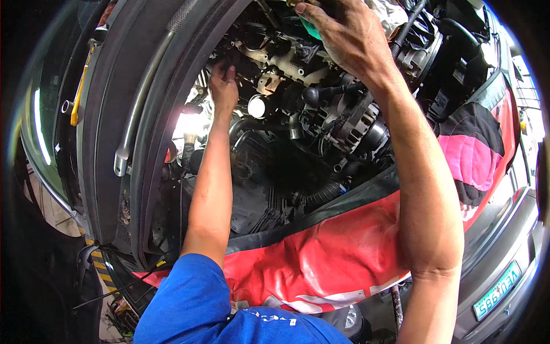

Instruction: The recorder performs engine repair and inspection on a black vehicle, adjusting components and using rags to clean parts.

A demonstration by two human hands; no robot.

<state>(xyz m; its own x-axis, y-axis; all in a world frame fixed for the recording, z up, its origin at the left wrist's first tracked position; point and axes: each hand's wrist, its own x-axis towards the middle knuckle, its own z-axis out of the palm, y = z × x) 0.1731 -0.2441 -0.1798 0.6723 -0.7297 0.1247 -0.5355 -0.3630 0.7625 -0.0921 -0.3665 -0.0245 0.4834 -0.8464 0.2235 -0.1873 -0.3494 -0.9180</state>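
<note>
Under the raised hood (123, 114), the head view shows an open engine bay (298, 114) whose front edge is draped with a red cover (321, 258). The left hand (223, 86) pinches a fitting deep at the bay's left side, with the work there apparently unfinished. The right hand (346, 34) lies spread over a green rag (309, 28) at the far edge.

Bright daylight, glare patch deep in the engine bay (189, 123), dark fisheye-bent rim

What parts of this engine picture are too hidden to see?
- Head view: left hand fingertips are tucked behind engine parts; what they grip is hidden.
- Head view: right hand covers a green thing; the top edge cuts it off.
- Head view: the engine bay bottom is too dark.
- Head view: glare whites out the spot beside the left wrist.
</note>
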